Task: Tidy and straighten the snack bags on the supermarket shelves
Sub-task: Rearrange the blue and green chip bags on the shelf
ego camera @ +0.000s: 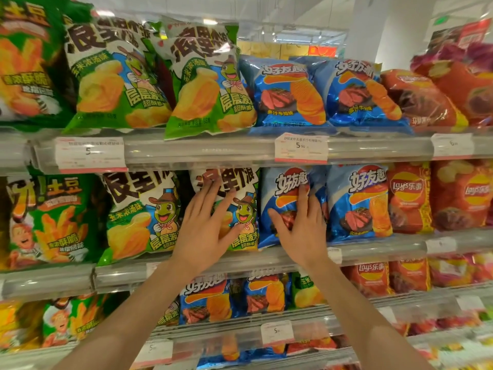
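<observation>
On the middle shelf stands a green and white snack bag [242, 206] with a cartoon turtle. My left hand [205, 228] lies flat on its front, fingers spread and straight. Right beside it stands a blue chip bag [290, 182] with a steak picture. My right hand [301, 231] presses flat against that bag, fingers extended upward. Both bags stand upright and touch each other. Neither hand grips anything.
Another green turtle bag [138, 217] stands to the left, a second blue bag [360, 204] and red chip bags [410, 198] to the right. The upper shelf rail [213, 150] with price tags [301, 148] juts out just above my fingers. More bags fill the shelves above and below.
</observation>
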`<state>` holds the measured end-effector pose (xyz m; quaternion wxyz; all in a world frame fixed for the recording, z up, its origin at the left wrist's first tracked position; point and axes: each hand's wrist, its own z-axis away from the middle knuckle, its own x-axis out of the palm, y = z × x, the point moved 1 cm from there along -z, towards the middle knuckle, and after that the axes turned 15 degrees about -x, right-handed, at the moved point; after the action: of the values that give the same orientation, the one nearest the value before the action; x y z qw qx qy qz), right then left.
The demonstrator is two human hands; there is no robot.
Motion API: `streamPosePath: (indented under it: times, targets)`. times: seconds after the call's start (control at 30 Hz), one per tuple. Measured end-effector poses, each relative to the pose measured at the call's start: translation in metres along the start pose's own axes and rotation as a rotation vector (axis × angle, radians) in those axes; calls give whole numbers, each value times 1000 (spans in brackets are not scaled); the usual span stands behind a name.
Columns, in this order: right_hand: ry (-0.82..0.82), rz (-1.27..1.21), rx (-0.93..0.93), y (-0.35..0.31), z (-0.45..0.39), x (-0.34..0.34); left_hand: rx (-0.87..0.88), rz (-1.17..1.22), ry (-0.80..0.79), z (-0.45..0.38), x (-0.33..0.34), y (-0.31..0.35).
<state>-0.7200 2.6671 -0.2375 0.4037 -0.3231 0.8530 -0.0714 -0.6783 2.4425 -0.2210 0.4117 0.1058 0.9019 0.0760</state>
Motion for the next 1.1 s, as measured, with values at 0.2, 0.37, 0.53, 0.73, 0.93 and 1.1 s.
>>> streamPosePath:
  times: [0.2, 0.37, 0.53, 0.73, 0.93, 1.1]
  targets:
    - [27, -5, 23, 1, 4, 2, -7, 0, -9, 2, 1, 3]
    - [53, 114, 63, 1, 7, 9, -9, -4, -29, 3, 1, 2]
    - [9, 6, 43, 1, 7, -2, -56, 138, -99, 1, -8, 6]
    - [104, -146, 37, -2, 21, -37, -275, 526, -68, 9, -35, 3]
    - [129, -555, 298, -5, 78, -39, -580, 842, -93, 69, -41, -11]
    - [-25, -739, 380, -19, 131, -10, -804, 946, -69, 134, -42, -29]
